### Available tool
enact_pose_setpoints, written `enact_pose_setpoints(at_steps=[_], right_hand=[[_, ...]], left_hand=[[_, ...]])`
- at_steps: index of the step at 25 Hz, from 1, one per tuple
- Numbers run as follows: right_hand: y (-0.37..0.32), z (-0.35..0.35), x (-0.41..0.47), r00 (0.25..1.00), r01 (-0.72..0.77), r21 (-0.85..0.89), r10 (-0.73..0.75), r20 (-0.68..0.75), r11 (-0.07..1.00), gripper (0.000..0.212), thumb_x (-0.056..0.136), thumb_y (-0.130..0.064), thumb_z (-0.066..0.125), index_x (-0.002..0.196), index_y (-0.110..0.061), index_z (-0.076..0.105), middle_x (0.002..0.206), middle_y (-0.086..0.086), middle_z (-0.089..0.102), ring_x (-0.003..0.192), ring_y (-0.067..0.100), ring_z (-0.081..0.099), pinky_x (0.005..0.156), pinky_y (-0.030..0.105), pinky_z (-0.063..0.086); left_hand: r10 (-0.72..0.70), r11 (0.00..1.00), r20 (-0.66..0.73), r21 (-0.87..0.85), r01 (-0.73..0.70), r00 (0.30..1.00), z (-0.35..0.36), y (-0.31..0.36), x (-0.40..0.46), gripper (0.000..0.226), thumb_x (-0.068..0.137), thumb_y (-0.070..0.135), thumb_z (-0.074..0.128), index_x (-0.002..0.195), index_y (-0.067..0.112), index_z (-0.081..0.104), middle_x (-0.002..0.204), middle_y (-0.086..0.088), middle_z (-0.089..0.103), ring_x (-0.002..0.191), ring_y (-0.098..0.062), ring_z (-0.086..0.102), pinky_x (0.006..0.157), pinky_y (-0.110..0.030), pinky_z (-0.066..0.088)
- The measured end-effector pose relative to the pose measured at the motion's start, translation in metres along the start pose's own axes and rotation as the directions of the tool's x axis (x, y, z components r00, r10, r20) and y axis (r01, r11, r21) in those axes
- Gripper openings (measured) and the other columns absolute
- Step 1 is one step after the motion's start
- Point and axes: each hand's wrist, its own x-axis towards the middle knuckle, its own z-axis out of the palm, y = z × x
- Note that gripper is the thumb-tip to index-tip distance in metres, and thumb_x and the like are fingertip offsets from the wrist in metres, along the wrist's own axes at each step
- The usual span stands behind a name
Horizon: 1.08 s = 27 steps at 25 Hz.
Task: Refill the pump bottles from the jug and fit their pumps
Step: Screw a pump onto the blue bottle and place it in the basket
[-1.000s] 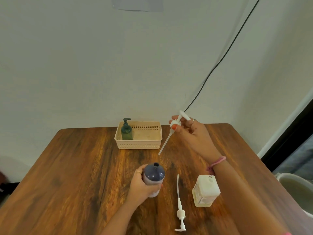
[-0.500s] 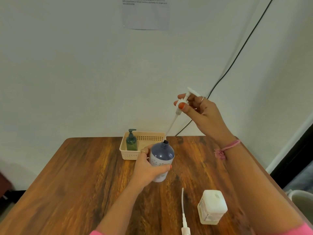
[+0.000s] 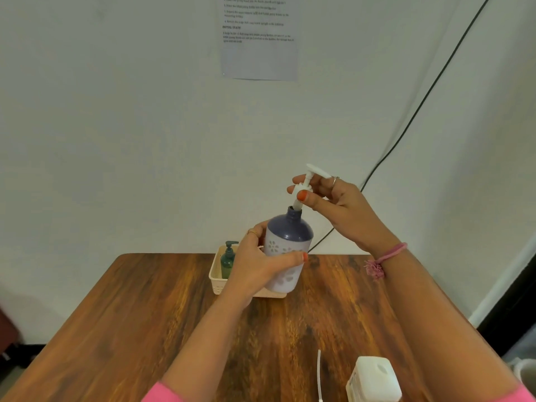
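Soft, even, fairly bright light fills the frame, with faint shadows at lower left. The tabletop (image 3: pixel 139 329) shows mild sheen. Wide-angle distortion bends the edges; the paper's (image 3: pixel 259 47) print is blurred.

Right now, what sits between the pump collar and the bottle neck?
Head view: only the pump stem; its collar is raised above the bottle neck, unscrewed.

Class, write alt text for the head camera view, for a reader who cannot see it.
A person's right hand lowers a white pump into the neck of a purple bottle gripped by the left hand above a wooden table. Behind sits a basket holding a green bottle; a jug and spare pump lie nearer.
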Motion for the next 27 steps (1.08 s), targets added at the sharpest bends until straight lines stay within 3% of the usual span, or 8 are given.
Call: enact_pose_setpoints(at_steps=[4,9,12,14,18,20,23,27], right_hand=[[0.001,0.0,0.006,1.0,0.004,0.001,-0.004,0.021,1.0,0.025,0.091,-0.021,0.059,0.116,-0.019,0.062,0.109,-0.002,0.071,0.105,0.01,0.065,0.09,0.027,0.052],[0.002,0.001,0.011,1.0,-0.001,-0.007,0.001,-0.026,1.0,0.026,0.084,-0.025,0.069,0.109,-0.02,0.067,0.102,-0.003,0.073,0.097,0.009,0.067,0.087,0.036,0.056],[0.002,0.006,0.015,0.991,-0.017,-0.056,0.01,-0.131,0.998,0.033,0.069,-0.039,0.078,0.094,-0.022,0.066,0.095,-0.006,0.071,0.086,0.002,0.065,0.084,0.034,0.053],[0.003,0.005,0.017,0.993,-0.067,-0.087,0.057,-0.105,0.994,0.047,0.061,-0.052,0.074,0.096,-0.021,0.063,0.095,-0.009,0.069,0.084,-0.004,0.063,0.082,0.029,0.052],[0.011,-0.009,0.012,0.975,-0.154,0.175,0.121,0.185,0.973,0.049,0.077,-0.039,0.066,0.123,-0.026,0.058,0.119,-0.012,0.066,0.107,0.005,0.063,0.089,0.027,0.054],[0.015,0.0,0.01,0.984,-0.158,0.314,0.122,0.132,0.936,0.044,0.076,-0.027,0.07,0.118,-0.018,0.062,0.118,-0.003,0.068,0.106,0.015,0.065,0.084,0.027,0.055],[0.017,0.019,0.013,0.972,-0.224,0.379,0.234,0.019,0.898,0.054,0.062,-0.029,0.08,0.11,-0.011,0.063,0.112,0.003,0.07,0.097,0.019,0.068,0.075,0.029,0.057],[0.019,0.009,0.013,0.958,-0.285,0.397,0.259,0.121,0.872,0.059,0.064,-0.035,0.079,0.12,-0.027,0.062,0.123,-0.005,0.064,0.106,0.012,0.065,0.083,0.034,0.057]], left_hand=[[0.03,1.0,-0.014,0.008,-0.03,0.999,0.0,0.018,0.006,0.071,0.056,0.041,0.088,0.113,0.045,0.045,0.105,0.021,0.058,0.094,-0.004,0.06,0.058,-0.011,0.052],[0.049,0.999,-0.048,-0.014,-0.05,0.998,0.0,0.028,0.009,0.081,0.056,0.038,0.089,0.126,0.031,0.049,0.116,0.007,0.06,0.103,-0.014,0.06,0.08,-0.031,0.059],[0.053,0.998,-0.073,-0.012,-0.054,0.996,0.003,0.032,0.01,0.081,0.057,0.035,0.09,0.127,0.028,0.048,0.118,0.005,0.059,0.105,-0.015,0.06,0.083,-0.034,0.058],[0.054,0.999,-0.077,0.003,-0.054,0.996,0.005,0.031,0.011,0.081,0.058,0.034,0.089,0.128,0.028,0.047,0.119,0.005,0.059,0.105,-0.014,0.059,0.083,-0.032,0.058],[0.05,0.998,-0.081,0.038,-0.047,0.995,0.005,0.03,0.012,0.081,0.059,0.036,0.088,0.127,0.03,0.045,0.121,0.007,0.056,0.107,-0.014,0.057,0.084,-0.03,0.057],[0.062,0.997,-0.082,0.041,-0.059,0.995,0.006,0.03,0.013,0.08,0.058,0.036,0.089,0.125,0.031,0.046,0.119,0.008,0.057,0.105,-0.013,0.058,0.083,-0.03,0.057],[0.061,0.998,-0.094,0.022,-0.059,0.994,0.007,0.03,0.013,0.081,0.057,0.034,0.09,0.126,0.027,0.049,0.119,0.005,0.059,0.106,-0.015,0.059,0.086,-0.036,0.057],[0.053,0.998,-0.106,0.028,-0.05,0.993,0.004,0.028,0.012,0.081,0.059,0.033,0.089,0.128,0.028,0.047,0.122,0.005,0.058,0.109,-0.016,0.057,0.089,-0.039,0.056]])
